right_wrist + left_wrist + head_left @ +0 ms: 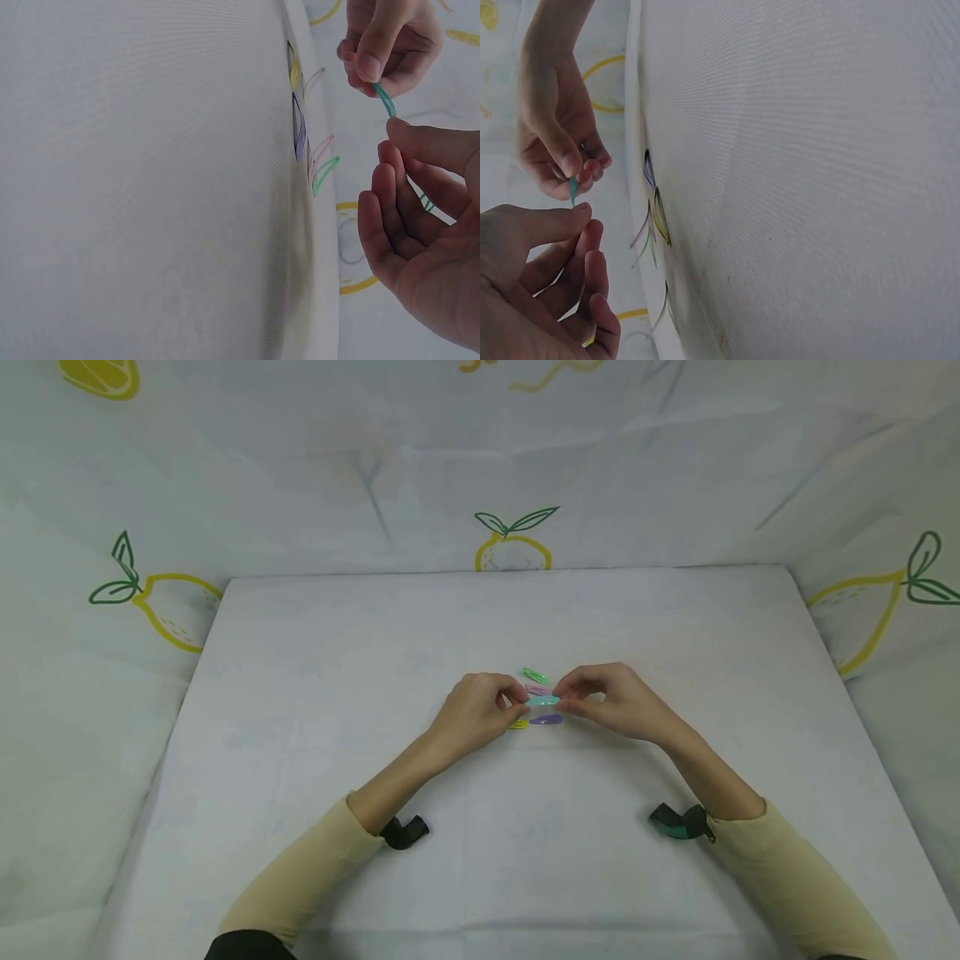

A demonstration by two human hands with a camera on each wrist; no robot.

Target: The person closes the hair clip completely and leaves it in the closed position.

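A teal snap hair clip (542, 701) is held above the table between both hands, one end in each. My left hand (480, 710) pinches its left end between thumb and fingertips; my right hand (611, 700) pinches the other end likewise. In the right wrist view the teal clip (385, 100) looks slightly bowed between the two thumbs. Beneath and around lie a purple clip (546, 719), a yellow clip (517, 724) partly behind the left hand, a pink clip (537, 690) and a green clip (535, 676).
The clips lie on a white-covered table (450, 827). A white cloth with lemon drawings (513, 553) hangs along its back and sides. Dark wrist-camera mounts (405, 832) stick out at both sleeve cuffs, low over the table.
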